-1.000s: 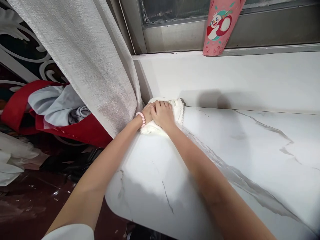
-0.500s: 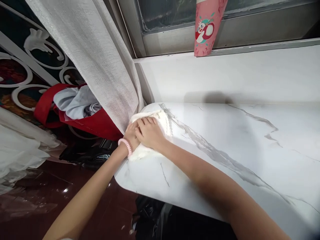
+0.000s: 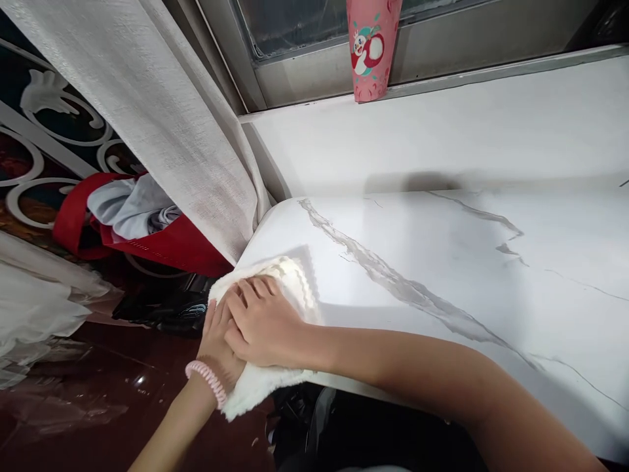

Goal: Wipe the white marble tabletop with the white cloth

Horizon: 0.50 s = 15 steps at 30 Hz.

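Both hands lie flat on a white cloth (image 3: 289, 282) at the near left corner of the marble tabletop (image 3: 442, 262). The right hand (image 3: 263, 321) presses down with fingers together, overlapping the left hand (image 3: 219, 344), which is flat beneath it at the table's edge. The cloth looks soft, light and limp, part of it hanging over the edge; a palm-down hold on its middle seems surest. A grey curtain (image 3: 162, 131) hangs just beside the corner, with a red bag (image 3: 167, 246) behind. A pink cup (image 3: 371, 46) stands far off on the sill.
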{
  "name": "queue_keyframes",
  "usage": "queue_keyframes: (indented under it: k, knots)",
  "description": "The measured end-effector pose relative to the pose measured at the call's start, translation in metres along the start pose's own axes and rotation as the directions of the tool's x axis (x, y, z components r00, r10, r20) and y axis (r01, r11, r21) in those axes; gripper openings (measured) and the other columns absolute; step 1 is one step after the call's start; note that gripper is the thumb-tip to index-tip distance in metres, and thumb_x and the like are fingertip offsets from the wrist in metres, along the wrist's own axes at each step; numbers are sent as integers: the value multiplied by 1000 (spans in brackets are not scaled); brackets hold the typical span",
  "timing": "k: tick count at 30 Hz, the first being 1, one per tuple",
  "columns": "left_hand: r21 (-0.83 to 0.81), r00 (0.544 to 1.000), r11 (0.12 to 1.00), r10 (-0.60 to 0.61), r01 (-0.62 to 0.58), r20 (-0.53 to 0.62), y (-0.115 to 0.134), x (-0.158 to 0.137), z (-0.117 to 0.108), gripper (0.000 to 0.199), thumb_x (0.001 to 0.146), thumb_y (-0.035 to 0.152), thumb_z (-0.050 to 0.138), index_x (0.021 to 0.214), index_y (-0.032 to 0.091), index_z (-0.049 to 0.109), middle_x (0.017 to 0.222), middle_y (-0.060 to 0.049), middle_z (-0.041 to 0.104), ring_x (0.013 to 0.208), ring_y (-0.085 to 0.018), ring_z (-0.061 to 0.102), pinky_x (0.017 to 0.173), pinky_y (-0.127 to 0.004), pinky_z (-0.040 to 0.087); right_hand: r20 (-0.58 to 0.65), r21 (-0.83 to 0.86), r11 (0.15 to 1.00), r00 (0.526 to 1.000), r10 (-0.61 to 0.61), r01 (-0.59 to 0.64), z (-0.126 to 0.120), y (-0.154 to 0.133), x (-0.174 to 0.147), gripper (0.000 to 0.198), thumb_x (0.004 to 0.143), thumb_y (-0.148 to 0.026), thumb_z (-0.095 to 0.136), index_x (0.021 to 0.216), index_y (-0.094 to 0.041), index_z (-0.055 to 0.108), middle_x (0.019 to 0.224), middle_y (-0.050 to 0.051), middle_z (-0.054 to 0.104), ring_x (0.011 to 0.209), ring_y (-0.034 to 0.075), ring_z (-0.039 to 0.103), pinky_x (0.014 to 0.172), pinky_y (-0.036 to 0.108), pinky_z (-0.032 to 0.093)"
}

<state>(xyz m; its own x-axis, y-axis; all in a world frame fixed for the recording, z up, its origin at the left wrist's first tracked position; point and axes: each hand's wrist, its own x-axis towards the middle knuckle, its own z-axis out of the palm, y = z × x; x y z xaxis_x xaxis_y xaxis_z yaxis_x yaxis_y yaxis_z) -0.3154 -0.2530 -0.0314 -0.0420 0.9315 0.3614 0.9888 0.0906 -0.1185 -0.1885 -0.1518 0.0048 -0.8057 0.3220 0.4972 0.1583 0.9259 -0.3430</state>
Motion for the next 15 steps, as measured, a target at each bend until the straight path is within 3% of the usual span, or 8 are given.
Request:
queue_keyframes:
  k: [2,7,11,15]
  knots:
    - [1,1000,1000,-8,8,10,-4,8,4,76,87,36,38,155,24,6,142,-16,50,128,-40,49,112,-60,30,17,18,1000,1000,10,-10,0,6,6,36,92,-33,47,116,-8,56,120,16,59,111,29,49,103,45,36]
    - [27,985,990,-143,141,99,-8,50,19,65,83,36,38,145,15,39,133,-15,58,129,-36,47,117,-51,29,16,45,998,999,51,-51,0,38,28,29,93,-31,45,110,-11,58,109,13,63,103,26,54,100,42,38]
    - [60,970,984,-174,166,171,-7,112,34,57,84,33,38,137,12,47,137,-15,55,132,-31,44,117,-48,28,-7,38,992,992,124,-124,-2,80,49,27,97,-28,41,110,-13,58,106,11,65,104,25,56,103,42,37]
    - [-41,973,992,-109,120,206,-8,180,50,46,88,29,40,128,9,51,131,-17,56,125,-30,48,114,-46,30,-62,16,968,966,251,-250,-5,126,71,27,98,-27,40,112,-12,58,109,13,66,107,27,56,104,43,36]
